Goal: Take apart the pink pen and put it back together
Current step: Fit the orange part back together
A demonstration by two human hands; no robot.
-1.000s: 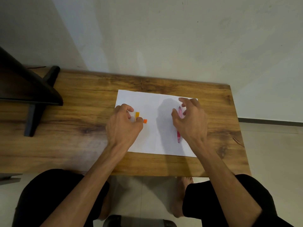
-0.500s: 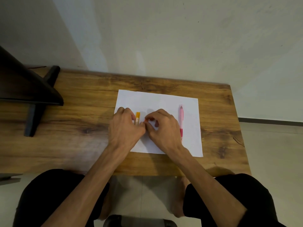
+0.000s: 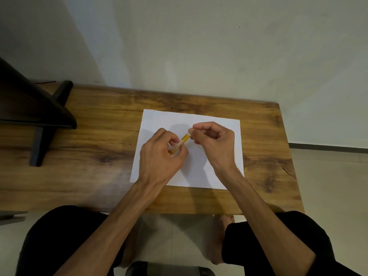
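Left hand (image 3: 161, 154) pinching a slanted orange pen (image 3: 180, 144) above white paper (image 3: 157, 120) on a wooden table (image 3: 99, 148), right hand (image 3: 214, 139) fingers curled closed at the pen's far tip, pink pen hidden from view, dark stand (image 3: 37, 114) far left

Left hand (image 3: 159, 154) hides lower end of yellow tube (image 3: 180, 144) — right fingertips (image 3: 194, 134) cover its top; pink pen not visible.

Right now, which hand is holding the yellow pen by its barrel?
The left hand: it wraps the yellow pen by the barrel. The right hand only pinches at its far tip.
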